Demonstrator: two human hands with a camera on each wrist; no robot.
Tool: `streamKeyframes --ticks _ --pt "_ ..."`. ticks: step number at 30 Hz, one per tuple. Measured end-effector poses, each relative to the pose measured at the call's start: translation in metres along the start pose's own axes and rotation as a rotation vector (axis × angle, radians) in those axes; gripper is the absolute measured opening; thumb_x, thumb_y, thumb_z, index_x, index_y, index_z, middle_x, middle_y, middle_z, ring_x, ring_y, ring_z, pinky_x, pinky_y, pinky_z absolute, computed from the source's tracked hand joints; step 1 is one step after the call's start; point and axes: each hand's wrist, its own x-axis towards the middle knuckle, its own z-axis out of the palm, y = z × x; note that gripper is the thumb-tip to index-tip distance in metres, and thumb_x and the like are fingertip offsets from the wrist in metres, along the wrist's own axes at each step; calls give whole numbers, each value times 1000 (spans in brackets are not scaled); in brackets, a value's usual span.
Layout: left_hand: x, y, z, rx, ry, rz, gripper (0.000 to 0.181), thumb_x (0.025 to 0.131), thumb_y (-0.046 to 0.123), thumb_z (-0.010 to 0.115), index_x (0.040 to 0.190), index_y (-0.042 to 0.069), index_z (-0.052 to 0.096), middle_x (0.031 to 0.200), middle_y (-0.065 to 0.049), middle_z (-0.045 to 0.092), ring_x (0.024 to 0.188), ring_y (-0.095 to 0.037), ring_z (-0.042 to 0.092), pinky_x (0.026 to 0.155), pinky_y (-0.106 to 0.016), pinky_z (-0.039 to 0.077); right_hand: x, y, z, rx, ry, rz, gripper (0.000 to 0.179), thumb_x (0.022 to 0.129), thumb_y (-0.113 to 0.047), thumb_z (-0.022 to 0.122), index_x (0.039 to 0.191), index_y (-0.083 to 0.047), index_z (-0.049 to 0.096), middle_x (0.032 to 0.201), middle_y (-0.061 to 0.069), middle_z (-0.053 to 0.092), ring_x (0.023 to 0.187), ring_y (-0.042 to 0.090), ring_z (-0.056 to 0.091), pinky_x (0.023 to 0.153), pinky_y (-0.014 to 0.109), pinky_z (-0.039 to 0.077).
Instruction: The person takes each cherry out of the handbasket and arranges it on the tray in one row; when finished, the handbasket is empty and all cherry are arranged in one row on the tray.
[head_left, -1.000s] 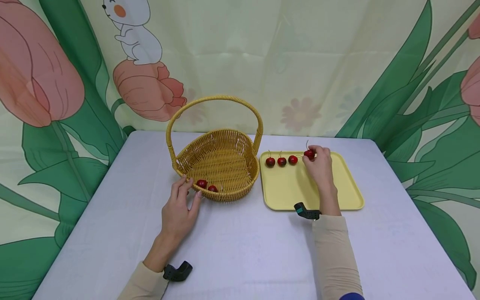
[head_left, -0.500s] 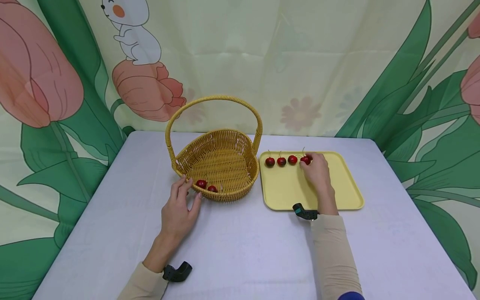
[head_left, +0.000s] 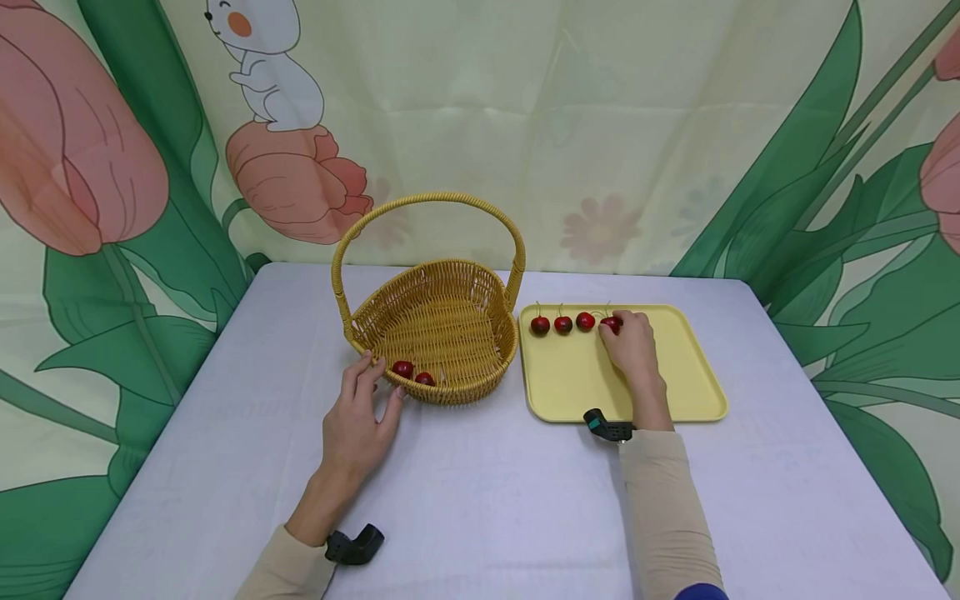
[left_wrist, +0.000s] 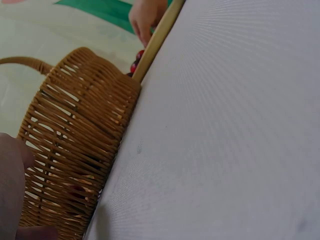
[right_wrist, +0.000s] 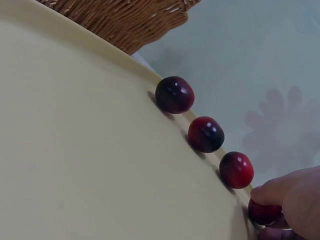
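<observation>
My right hand pinches a dark red cherry at the back of the yellow tray. In the right wrist view the thumb covers part of that cherry. To its left stand three more cherries in a row: a red one, a darker one and a nearly black one. My left hand rests against the near left rim of a wicker basket, fingers loosely extended. Two cherries lie inside, near that rim.
A white cloth covers the table. The basket's tall arched handle rises over it, and its right side stands close to the tray's left edge. A printed curtain hangs behind the table.
My right hand has moved down and slightly left with its cherry, bringing it onto the tray beside the row. The left hand and the basket have stayed in place.
</observation>
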Motion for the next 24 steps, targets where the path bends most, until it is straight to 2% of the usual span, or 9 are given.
streamKeyframes --ticks 10,15,21,24 --pt "1 0 -1 -12 1 14 47 92 22 69 132 1 57 140 -21 53 95 -33 72 59 -40 59 3 2 3 0 31 -23 52 103 -24 54 142 10 47 134 35 49 125 48 48 110 58 40" --pt "1 0 -1 -11 1 19 47 92 22 69 132 0 57 139 -21 53 95 -33 72 59 -40 59 2 0 -1 8 24 -5 56 104 -29 53 144 8 45 140 34 44 129 48 46 110 58 39" --pt "1 0 0 -10 0 19 46 92 22 69 131 0 57 139 -21 53 94 -33 72 58 -39 59 -5 -13 -15 66 52 -1 60 103 -34 53 149 3 40 145 29 42 132 45 44 109 58 40" --pt "1 0 0 -9 -1 17 46 92 21 69 131 0 57 139 -20 53 95 -33 72 58 -39 58 -8 -23 -22 72 102 -43 60 103 -35 53 149 3 42 143 28 44 122 43 49 104 55 44"
